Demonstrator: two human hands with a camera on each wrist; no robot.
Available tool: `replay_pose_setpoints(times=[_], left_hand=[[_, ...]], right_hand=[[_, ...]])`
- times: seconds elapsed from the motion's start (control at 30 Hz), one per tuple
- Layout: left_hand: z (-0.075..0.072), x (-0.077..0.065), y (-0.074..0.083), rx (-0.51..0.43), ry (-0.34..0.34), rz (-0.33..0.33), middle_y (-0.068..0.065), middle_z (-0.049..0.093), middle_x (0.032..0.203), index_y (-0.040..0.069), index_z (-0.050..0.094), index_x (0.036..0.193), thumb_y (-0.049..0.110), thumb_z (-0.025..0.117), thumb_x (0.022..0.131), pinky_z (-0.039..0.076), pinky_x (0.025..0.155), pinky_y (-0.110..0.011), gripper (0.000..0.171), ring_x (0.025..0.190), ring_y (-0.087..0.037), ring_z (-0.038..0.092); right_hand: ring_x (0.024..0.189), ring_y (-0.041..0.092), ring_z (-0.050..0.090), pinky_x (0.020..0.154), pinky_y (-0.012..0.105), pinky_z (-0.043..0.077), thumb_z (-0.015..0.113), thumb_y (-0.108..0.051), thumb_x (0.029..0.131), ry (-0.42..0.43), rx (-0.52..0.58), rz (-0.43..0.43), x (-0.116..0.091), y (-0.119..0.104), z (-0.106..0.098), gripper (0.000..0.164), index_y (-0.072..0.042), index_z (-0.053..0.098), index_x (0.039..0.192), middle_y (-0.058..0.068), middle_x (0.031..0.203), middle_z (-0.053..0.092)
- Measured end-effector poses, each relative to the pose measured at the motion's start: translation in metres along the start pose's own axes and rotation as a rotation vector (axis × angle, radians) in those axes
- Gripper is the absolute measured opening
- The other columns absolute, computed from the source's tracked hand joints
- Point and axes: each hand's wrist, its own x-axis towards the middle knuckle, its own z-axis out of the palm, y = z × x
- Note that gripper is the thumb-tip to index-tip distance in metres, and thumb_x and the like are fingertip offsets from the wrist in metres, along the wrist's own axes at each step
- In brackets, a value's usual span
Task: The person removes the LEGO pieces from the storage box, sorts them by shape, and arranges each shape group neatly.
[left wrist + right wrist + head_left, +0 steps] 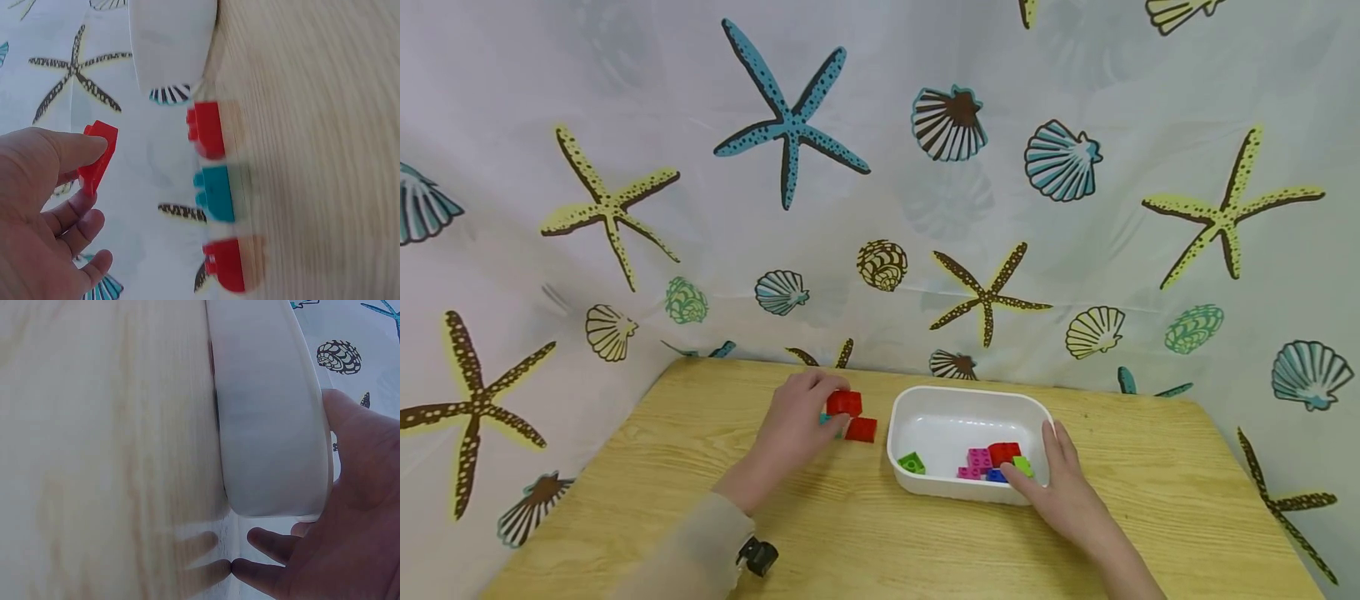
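Background: a white cloth printed with starfish and shells [880,192] hangs behind and beside a pale wood-grain table [850,533].

Held item: one red plastic toy brick [97,170], raised above the table, left of the container. The left hand [797,410] pinches it between thumb and fingers; the other fingers are loosely bent.

Beside this hand, the left wrist view gives three bricks in a spaced row on the table: a red studded brick with a rounded side [210,130] nearest the container, a teal one of similar form [217,194] in the middle, and a second red one [226,265] at the far end.

To their right stands a white rounded rectangular container [947,429]. Inside: a green brick [912,463] at the left end; pink [979,458], red [1003,453], blue [996,476] and lime-green bricks [1022,466] grouped toward the right.

The right hand [1063,487] rests at the container's right end, thumb over the near rim, fingers extended and spread.

A beige sleeve [696,537] covers the left forearm.
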Motion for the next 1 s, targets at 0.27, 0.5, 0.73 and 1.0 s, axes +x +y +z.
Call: replay_pose_setpoints(times=[0.27,0.5,0.73,1.0], left_hand=[[-0.018,-0.013,-0.038,0.021,-0.005,-0.034,-0.017,0.07,0.134,0.008,0.072,0.134,0.011,0.089,0.095,0.05,0.105,-0.065,0.043,0.122,-0.043,0.062],[-0.027,-0.015,-0.073,0.052,-0.05,-0.091,-0.021,0.069,0.138,0.006,0.07,0.138,0.009,0.085,0.098,0.049,0.106,-0.069,0.043,0.124,-0.047,0.062],[-0.033,-0.02,-0.104,0.031,-0.096,-0.095,-0.021,0.072,0.133,0.003,0.07,0.136,0.007,0.084,0.099,0.053,0.105,-0.068,0.04,0.122,-0.047,0.064],[-0.029,-0.024,-0.132,0.057,-0.149,-0.117,-0.021,0.074,0.129,0.003,0.071,0.135,0.012,0.084,0.099,0.056,0.099,-0.066,0.039,0.115,-0.044,0.068]], right_hand=[[0.16,0.062,0.017,0.116,0.081,0.03,0.064,-0.07,0.103,-0.008,0.001,0.006,-0.001,0.0,0.0,0.118,-0.006,-0.001,0.177,0.025,0.181,-0.012],[0.16,0.062,0.018,0.117,0.08,0.03,0.064,-0.07,0.103,-0.008,0.003,-0.004,-0.001,0.0,-0.001,0.118,-0.006,-0.002,0.177,0.024,0.182,-0.012],[0.16,0.062,0.017,0.117,0.08,0.029,0.065,-0.068,0.103,-0.008,0.003,-0.009,-0.002,0.0,-0.001,0.117,-0.005,-0.001,0.177,0.025,0.181,-0.011],[0.161,0.061,0.015,0.118,0.08,0.028,0.065,-0.069,0.103,-0.007,-0.001,-0.011,-0.001,0.0,-0.001,0.117,-0.006,-0.001,0.177,0.025,0.181,-0.011]])
